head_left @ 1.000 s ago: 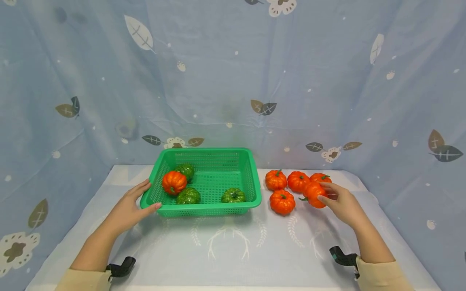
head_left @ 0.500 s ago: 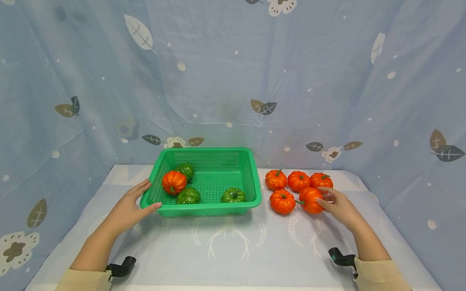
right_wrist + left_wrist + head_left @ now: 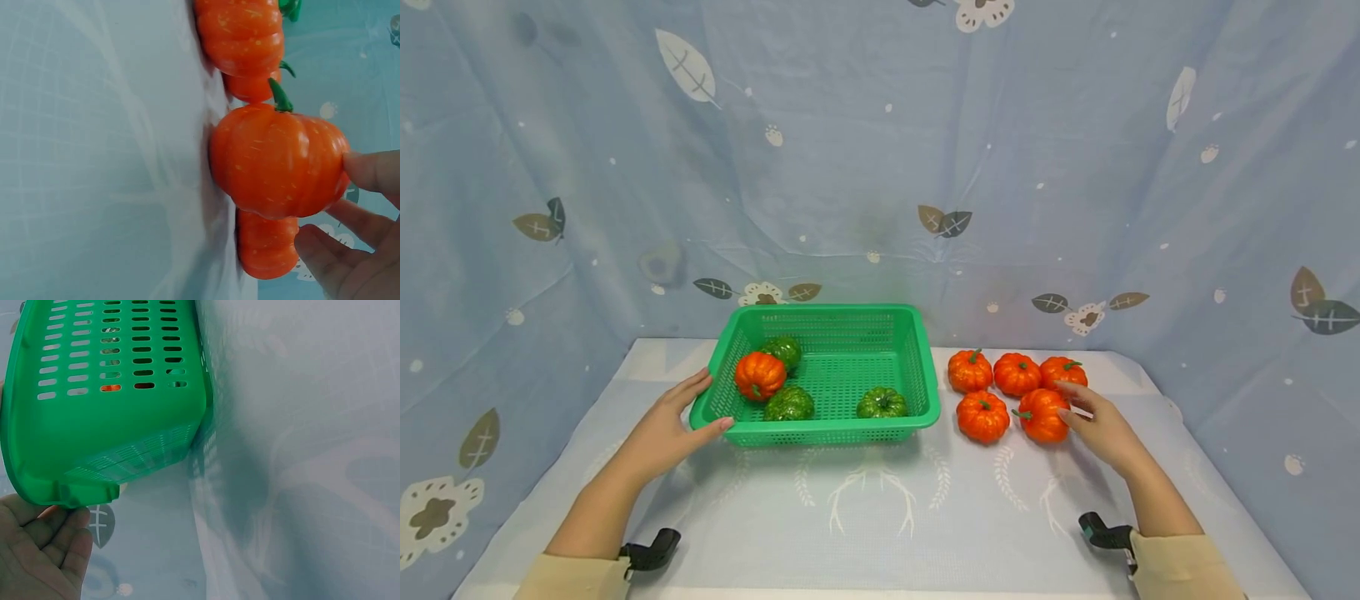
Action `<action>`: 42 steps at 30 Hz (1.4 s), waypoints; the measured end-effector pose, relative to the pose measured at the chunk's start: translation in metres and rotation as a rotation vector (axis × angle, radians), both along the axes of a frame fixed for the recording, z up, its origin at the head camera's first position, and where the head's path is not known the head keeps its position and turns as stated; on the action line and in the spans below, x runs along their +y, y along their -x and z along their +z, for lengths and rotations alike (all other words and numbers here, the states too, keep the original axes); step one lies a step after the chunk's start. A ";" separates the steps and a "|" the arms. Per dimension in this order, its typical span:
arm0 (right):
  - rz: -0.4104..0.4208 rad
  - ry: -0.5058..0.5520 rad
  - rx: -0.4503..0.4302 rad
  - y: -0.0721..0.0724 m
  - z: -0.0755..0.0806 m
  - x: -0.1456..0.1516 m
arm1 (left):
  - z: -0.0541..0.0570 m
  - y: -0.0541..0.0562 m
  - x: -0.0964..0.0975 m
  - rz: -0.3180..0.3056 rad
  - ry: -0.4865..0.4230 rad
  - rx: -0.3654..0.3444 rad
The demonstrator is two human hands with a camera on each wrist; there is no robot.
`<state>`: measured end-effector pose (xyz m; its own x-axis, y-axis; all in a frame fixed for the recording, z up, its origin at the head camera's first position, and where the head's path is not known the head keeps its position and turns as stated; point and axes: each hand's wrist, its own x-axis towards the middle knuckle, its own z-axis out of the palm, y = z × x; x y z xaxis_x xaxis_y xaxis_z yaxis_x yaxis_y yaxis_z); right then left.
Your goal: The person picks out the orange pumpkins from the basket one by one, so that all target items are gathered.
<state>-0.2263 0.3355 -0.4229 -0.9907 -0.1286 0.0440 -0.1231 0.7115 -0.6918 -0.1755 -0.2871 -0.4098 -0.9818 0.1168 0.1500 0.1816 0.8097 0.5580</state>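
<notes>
A green plastic basket (image 3: 842,432) stands left of centre. Inside it lie an orange pumpkin (image 3: 760,376) and several green ones, such as a green pumpkin (image 3: 882,403) at the right. My left hand (image 3: 662,429) holds the basket's near left corner, thumb on the front rim, and the left wrist view shows fingertips under the lip. On the table to the right, my right hand (image 3: 1101,423) is at the right side of another orange pumpkin (image 3: 278,159). Its thumb touches the upper part, and the fingers are spread loosely behind, one apart from it.
Several more orange pumpkins stand close together, among them a back-left pumpkin (image 3: 970,371) and a front-left pumpkin (image 3: 982,417) near the basket's right side. A patterned blue curtain (image 3: 880,167) surrounds the back and sides of the white-covered table (image 3: 865,550).
The right hand has lowered the orange pumpkin to the table in front of the back row, and its fingers have loosened and drawn slightly away. The left hand and basket stay put.
</notes>
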 end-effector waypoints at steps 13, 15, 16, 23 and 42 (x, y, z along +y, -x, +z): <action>-0.040 -0.128 0.000 0.000 -0.001 0.000 | 0.002 -0.002 0.002 0.004 0.005 -0.011; -0.045 -0.139 -0.008 -0.001 -0.001 0.001 | 0.002 -0.001 0.001 0.004 0.006 -0.011; -0.052 -0.141 -0.014 -0.001 0.000 0.002 | 0.002 -0.001 0.001 0.004 0.006 -0.011; -0.038 -0.110 -0.045 -0.002 -0.002 0.006 | 0.002 -0.001 0.001 0.007 0.006 -0.015; 0.027 0.042 -0.107 0.008 -0.017 0.010 | 0.001 -0.001 0.001 0.011 0.001 -0.013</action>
